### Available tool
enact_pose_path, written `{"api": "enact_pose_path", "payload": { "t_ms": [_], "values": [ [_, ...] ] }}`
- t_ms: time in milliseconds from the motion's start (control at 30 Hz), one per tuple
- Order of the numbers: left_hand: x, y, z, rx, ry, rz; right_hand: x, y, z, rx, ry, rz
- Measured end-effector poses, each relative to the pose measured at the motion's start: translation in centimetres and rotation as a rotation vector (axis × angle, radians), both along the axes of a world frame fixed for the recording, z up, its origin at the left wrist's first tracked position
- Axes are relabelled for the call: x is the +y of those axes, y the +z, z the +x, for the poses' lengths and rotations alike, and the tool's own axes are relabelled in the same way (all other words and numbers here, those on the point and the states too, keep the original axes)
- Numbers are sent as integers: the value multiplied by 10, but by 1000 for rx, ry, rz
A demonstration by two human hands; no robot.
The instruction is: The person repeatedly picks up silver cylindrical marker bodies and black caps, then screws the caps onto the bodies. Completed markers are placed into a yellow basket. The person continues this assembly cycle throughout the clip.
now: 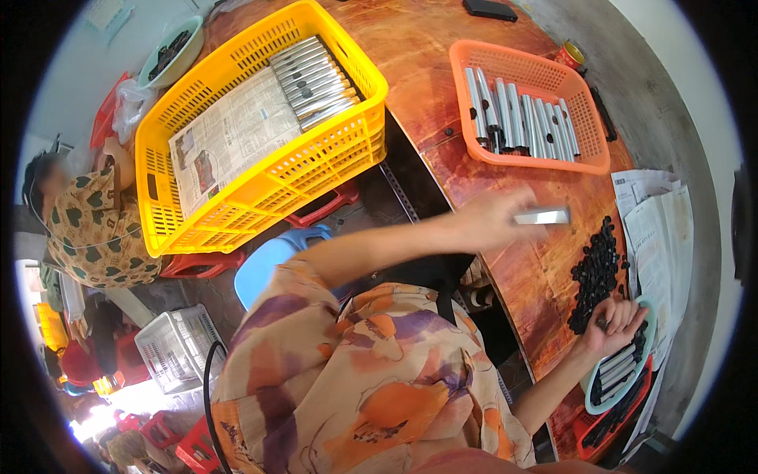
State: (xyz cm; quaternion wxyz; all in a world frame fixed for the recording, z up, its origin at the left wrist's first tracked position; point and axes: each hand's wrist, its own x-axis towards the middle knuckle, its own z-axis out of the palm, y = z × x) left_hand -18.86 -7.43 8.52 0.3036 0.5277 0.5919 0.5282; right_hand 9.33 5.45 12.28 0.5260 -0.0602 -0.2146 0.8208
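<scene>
My left hand [496, 220], blurred by motion, grips a short silver metal tube [543, 216] above the wooden table. The tube points right, away from the fingers. Lower right, my right hand [609, 325] has its fingers partly curled, with a small dark piece [602, 323] pinched at the thumb, apparently a black plug. Beside that hand spreads a pile of small black plugs [594, 272]. Under its fingers stands a light blue basin [649, 336] with silver tubes and black pieces in it, partly hidden by the hand.
An orange basket [588, 118] of silver tubes stands on the table [505, 276]. Left of it, a stacked yellow crate [260, 186] holds tubes and newspaper [229, 142]. Papers [659, 237] line the right edge. A red tray [588, 449] sits under the basin. Another person [99, 213] sits at left.
</scene>
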Motion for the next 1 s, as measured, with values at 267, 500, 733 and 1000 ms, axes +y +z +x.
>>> {"api": "enact_pose_path", "payload": {
  "t_ms": [267,500,733,1000],
  "values": [
    [-147,25,-206,-295,722,94,-32,-71,-3,-185,155,-260],
    [-222,22,-275,-231,897,-146,-32,-86,-22,-305,131,-359],
    [-218,11,-288,-718,584,95,-24,-83,-30,-380,108,-418],
    [-190,-19,-284,-665,369,-203,-27,-78,-40,-582,64,-424]
  ]
}}
